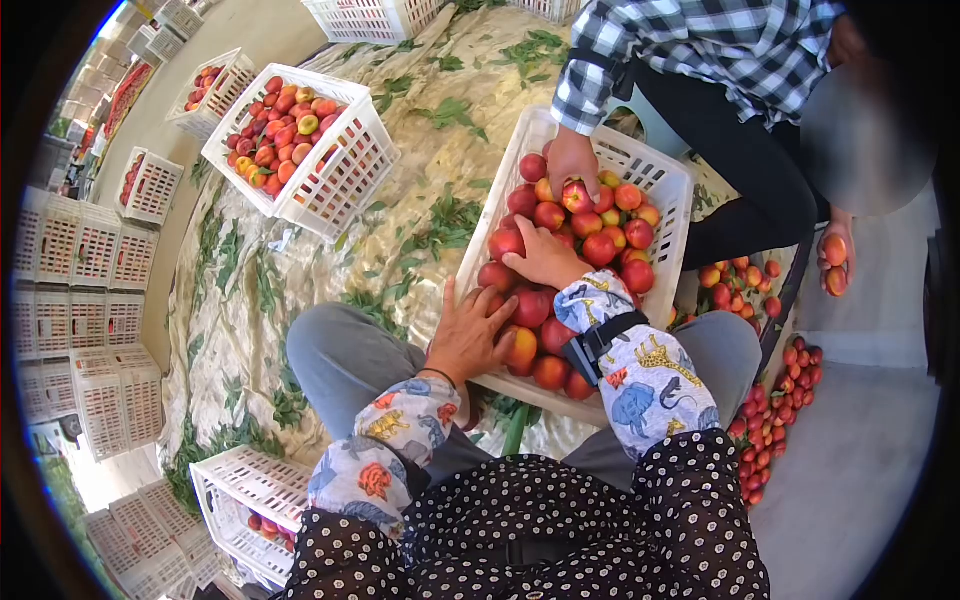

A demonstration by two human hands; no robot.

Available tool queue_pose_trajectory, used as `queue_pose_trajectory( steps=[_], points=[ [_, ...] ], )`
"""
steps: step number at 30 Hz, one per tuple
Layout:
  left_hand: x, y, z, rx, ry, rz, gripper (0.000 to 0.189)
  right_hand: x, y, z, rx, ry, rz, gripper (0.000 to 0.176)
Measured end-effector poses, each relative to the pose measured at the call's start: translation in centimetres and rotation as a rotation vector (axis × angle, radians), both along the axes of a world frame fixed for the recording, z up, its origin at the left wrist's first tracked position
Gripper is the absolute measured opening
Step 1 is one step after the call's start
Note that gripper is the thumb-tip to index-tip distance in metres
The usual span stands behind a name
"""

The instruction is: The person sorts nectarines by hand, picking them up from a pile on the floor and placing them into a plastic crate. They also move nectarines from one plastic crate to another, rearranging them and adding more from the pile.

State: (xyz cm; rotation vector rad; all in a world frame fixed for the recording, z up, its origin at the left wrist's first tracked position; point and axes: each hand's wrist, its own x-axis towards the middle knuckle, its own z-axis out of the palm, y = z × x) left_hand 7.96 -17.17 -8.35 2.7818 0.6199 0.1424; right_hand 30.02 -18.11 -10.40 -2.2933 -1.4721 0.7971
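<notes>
A white plastic crate (675,235) stands between my knees, loaded with red and yellow nectarines (600,248). My left hand (468,338) lies with spread fingers over the fruit at the crate's left side. Reaching into the crate, my right hand (548,260) has its fingertips around a red nectarine (505,243) near the left wall. A co-worker's hand (574,165) holds another nectarine (577,196) above the far part of the pile. The co-worker's other hand, at the right, holds two nectarines (835,262).
A full crate of fruit (350,160) stands at the upper left, a partly filled one (250,480) at the lower left. Loose nectarines (775,420) lie on the floor at right. Leaves (450,225) litter the sheet. Stacked crates (85,240) line the far left.
</notes>
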Motion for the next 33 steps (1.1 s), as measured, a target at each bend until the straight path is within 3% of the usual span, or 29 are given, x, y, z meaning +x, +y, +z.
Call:
queue_pose_trajectory(
  steps=[3,5,7,8,10,11,13,16,18,19,21,23,24,27,29,31,33],
  points=[
    [-0.1,-0.1,-0.2,-0.017,-0.017,0.004,0.055,3.2,-0.4,2.4,0.172,-0.01,0.068,0.061],
    [0.0,-0.2,0.1,-0.004,-0.013,-0.02,0.056,5.6,-0.9,7.3,0.111,-0.058,0.172,0.048],
    [0.1,-0.3,0.5,-0.031,0.016,0.001,0.053,7.7,-4.1,13.2,0.324,-0.028,0.254,0.044],
    [0.1,-0.4,0.5,-0.032,0.04,0.002,0.053,8.1,-6.7,17.2,0.391,-0.069,0.22,0.044],
    [0.2,-0.6,0.2,0.028,0.037,-0.011,0.054,9.8,-12.4,22.3,0.539,0.108,0.167,0.038],
    [0.2,-0.7,0.1,0.022,0.048,-0.018,0.055,10.7,-15.7,23.4,0.577,0.286,0.048,0.037],
    [0.4,-0.7,0.1,0.045,0.089,-0.046,0.057,12.8,-22.5,24.6,0.542,0.328,-0.187,0.037],
    [0.4,-0.9,0.2,0.078,0.131,-0.071,0.059,16.0,-32.3,18.9,0.503,0.296,-0.63,0.039],
    [0.5,-0.8,0.1,0.096,0.153,-0.104,0.06,18.5,-39.8,8.2,0.607,0.267,-0.839,0.04],
    [0.5,-0.8,0.0,0.11,0.179,-0.09,0.06,18.8,-43.8,3.6,0.433,0.238,-0.939,0.039],
    [0.6,-0.8,0.2,0.126,0.213,-0.101,0.061,16.6,-49.6,-4.4,0.324,0.194,-1.06,0.036],
    [0.8,-0.8,0.4,0.131,0.246,-0.091,0.062,13.1,-52.8,-9.3,0.282,0.221,-1.139,0.036],
    [0.9,-0.9,0.6,0.129,0.293,-0.079,0.063,11.5,-53.4,-10.8,0.262,0.404,-1.276,0.036],
    [1.0,-0.8,0.6,0.119,0.311,-0.075,0.063,8.6,-53.8,-13.3,0.205,0.506,-1.471,0.036],
    [0.7,-0.5,0.2,0.144,0.351,-0.091,0.064,7.9,-54.4,-16.6,0.17,0.46,-1.445,0.036],
    [0.8,-0.6,0.4,0.124,0.372,-0.072,0.064,7.4,-52.8,-18.5,0.185,0.059,-1.189,0.036],
    [0.8,-0.5,0.3,0.133,0.379,-0.09,0.064,7.4,-49.7,-19.3,0.234,0.108,-1.132,0.043]
  ],
)
